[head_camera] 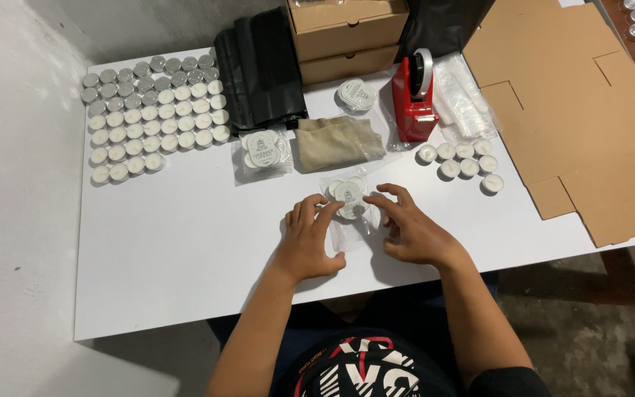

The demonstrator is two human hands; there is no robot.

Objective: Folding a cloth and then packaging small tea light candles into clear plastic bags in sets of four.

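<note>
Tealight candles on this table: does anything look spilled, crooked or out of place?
Nothing looks spilled or damaged. The big tealight block at far left sits in neat rows, though its front rows run shorter. The small group by the red tape dispenser is looser, with one candle set apart. Both hands, left and right, press a clear bagged pack.
</note>
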